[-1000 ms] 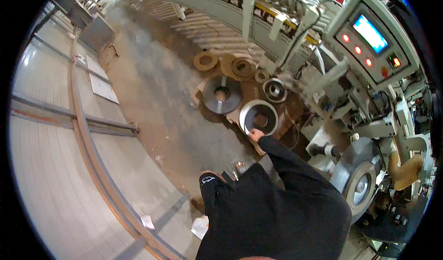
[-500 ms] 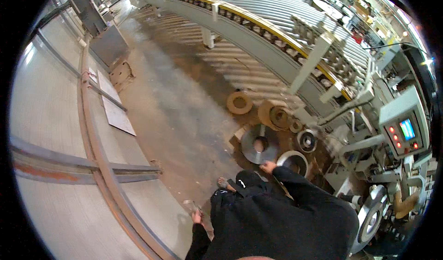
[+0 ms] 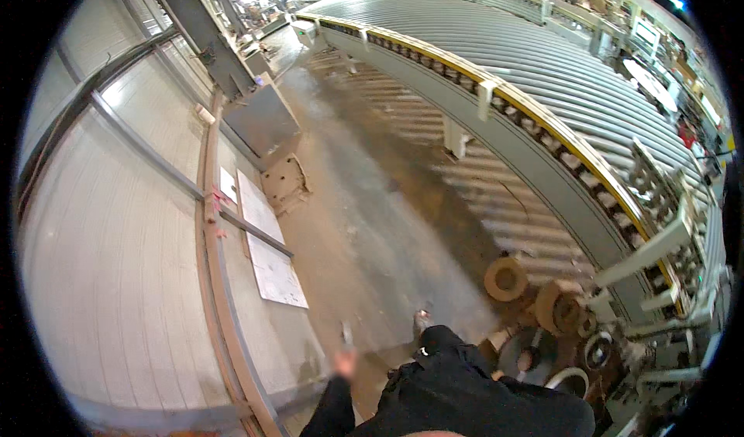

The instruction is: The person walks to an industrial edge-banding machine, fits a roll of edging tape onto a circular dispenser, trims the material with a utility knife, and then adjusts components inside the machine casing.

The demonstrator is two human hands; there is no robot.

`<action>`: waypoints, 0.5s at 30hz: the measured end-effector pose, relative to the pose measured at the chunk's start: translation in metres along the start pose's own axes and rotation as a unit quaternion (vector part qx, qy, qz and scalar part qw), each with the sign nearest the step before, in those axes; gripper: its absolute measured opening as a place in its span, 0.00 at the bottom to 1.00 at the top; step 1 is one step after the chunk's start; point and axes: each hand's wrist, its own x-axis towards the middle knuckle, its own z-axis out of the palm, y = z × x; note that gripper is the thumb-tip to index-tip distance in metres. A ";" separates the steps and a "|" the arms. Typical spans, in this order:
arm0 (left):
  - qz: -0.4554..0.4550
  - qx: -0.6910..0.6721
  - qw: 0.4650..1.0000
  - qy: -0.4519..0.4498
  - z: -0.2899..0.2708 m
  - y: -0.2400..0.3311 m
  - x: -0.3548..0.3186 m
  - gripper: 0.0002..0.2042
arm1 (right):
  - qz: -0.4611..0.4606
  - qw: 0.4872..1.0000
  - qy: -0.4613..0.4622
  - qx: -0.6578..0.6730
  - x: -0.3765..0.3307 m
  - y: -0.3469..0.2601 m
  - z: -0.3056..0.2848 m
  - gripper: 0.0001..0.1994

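Dark disc (image 3: 545, 353) lies on the floor (image 3: 372, 228), near the edge of the conveyor (image 3: 527, 154); my hands (image 3: 343, 365) are apart, grips I can't tell.

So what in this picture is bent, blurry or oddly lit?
Head view: the conveyor bows in the fisheye lens, and the corners go black; head view: the left hand is smeared, too blurred to tell its grip; head view: a glare spot shows high on the wall, and light and dark stripes cross the floor beside the conveyor.
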 end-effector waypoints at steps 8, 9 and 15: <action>-0.074 0.700 0.709 0.035 0.072 0.014 0.099 0.14 | -0.226 0.940 0.239 0.091 0.281 -0.391 -0.395 0.23; -0.106 0.679 0.724 0.054 0.081 0.009 0.119 0.14 | -0.231 0.912 0.266 0.212 0.294 -0.445 -0.445 0.20; -0.143 0.680 0.708 0.126 0.173 0.101 0.298 0.14 | -0.356 0.854 0.300 0.231 0.370 -0.725 -0.640 0.17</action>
